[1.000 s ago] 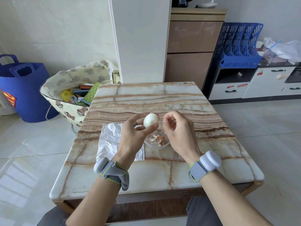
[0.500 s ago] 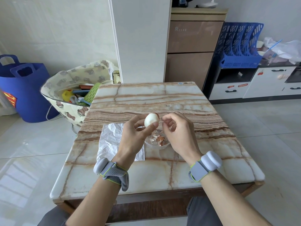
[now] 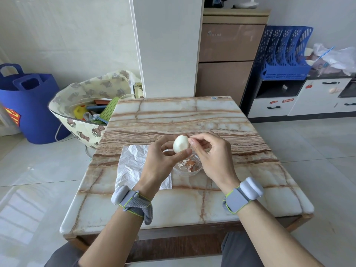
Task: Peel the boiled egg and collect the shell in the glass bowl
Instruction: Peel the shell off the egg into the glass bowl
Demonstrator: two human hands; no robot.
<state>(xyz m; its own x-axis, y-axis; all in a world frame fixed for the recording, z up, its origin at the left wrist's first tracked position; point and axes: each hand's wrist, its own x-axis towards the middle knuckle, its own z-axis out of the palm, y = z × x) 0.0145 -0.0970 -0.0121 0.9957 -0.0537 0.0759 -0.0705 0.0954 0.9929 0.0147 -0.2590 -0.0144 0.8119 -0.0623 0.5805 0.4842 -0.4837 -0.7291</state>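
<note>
The square marble-patterned tabletop [image 3: 181, 116] with brown veining has its far half bare, from 10 o'clock round to 2 o'clock, and a bare strip along its near edge in front of the wrists. At 9 o'clock from the hands a crumpled white paper sheet [image 3: 133, 162] lies flat on the top, partly under the left wrist. Off the table's left edge stands a bear-printed fabric bin [image 3: 84, 130] close against the corner, with a blue tub [image 3: 30, 105] beyond it; the tiled floor to the right is open.

The left hand [image 3: 159, 162] is curled, thumb and fingers closed around the white, mostly peeled boiled egg [image 3: 180, 143], held above the table. The right hand [image 3: 213, 157] is loosely curled, its thumb and forefinger pinched together at the egg's upper right side, touching it. Directly below the egg, at 6 o'clock, sits the small clear glass bowl [image 3: 198, 169] with brown shell fragments [image 3: 189, 163] inside.
</note>
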